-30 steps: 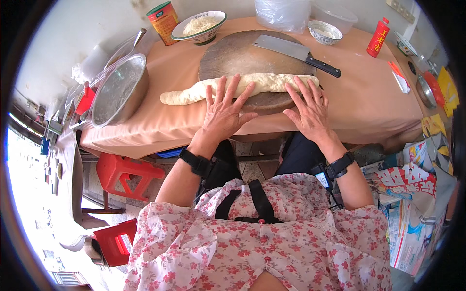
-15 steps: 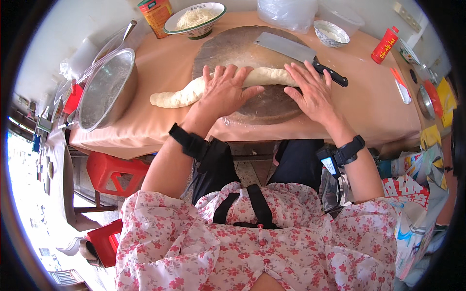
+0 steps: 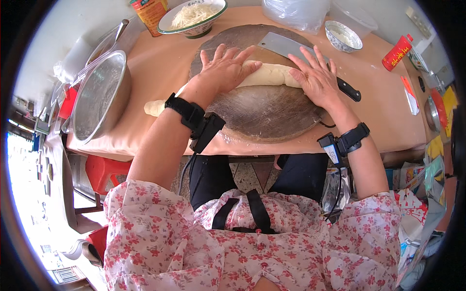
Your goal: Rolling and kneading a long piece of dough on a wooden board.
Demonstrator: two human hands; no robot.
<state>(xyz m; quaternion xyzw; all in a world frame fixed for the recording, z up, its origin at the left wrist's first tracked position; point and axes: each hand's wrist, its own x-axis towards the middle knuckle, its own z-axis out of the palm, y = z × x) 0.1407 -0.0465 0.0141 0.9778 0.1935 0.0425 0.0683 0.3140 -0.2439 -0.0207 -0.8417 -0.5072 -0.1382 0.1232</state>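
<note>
A long pale roll of dough [image 3: 269, 73] lies across the round wooden board [image 3: 259, 111], its left end reaching onto the pink tablecloth. My left hand [image 3: 218, 72] rests over its middle-left part with fingers spread, hiding some of it. My right hand [image 3: 315, 80] lies open at its right end, thumb on the dough and fingertips reaching beyond it. Behind the roll a cleaver [image 3: 281, 46] lies on the board, its blade partly under my right fingers in view and its black handle pointing right.
At left stands a large steel bowl [image 3: 97, 97]. Along the back are a bowl of white shreds [image 3: 191, 17], an orange canister [image 3: 148, 12], a plastic bag [image 3: 291, 14] and a small bowl [image 3: 343, 39]. A red bottle [image 3: 397, 52] and red-handled tool [image 3: 409, 94] sit right. A red stool [image 3: 99, 172] is below.
Both my hands have moved forward, rolling the dough farther from me across the board; more of the board's near part shows. The fingers stay spread. The view has shifted slightly.
</note>
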